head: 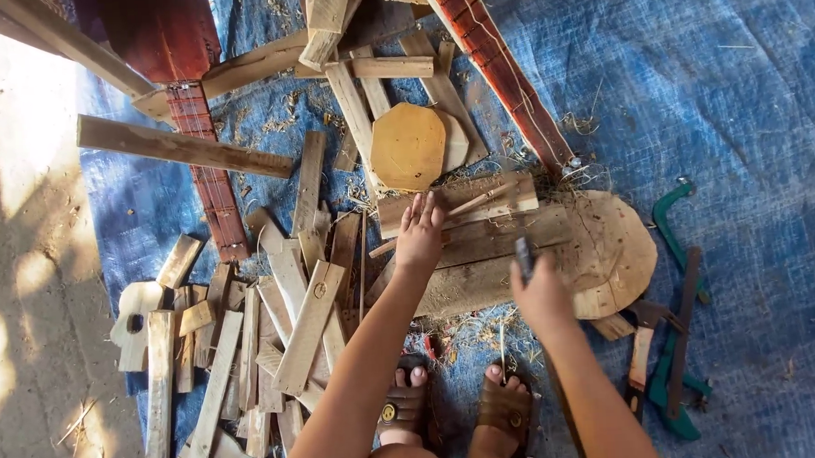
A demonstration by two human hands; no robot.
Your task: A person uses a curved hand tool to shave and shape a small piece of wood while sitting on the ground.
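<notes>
My left hand (420, 232) lies flat with fingers spread on a pale wooden block (498, 200) that sits on a rough plank work board (483, 271). A thin wooden stick (479, 199) rests across that block just right of my fingers. My right hand (540, 292) is closed around a small dark tool handle (523, 256), held upright above the board's right part. The tool's working end is hidden. A round wooden slab (615, 252) lies under the board's right end. My two sandalled feet (456, 405) are at the bottom.
A blue tarp (741, 104) covers the ground. Several wood offcuts (275, 335) are heaped at left. An octagonal wooden piece (408, 146) lies beyond the board. Two reddish stringed-instrument necks (501, 69) lie at the top. Green clamps (678, 336) and a hammer sit at right.
</notes>
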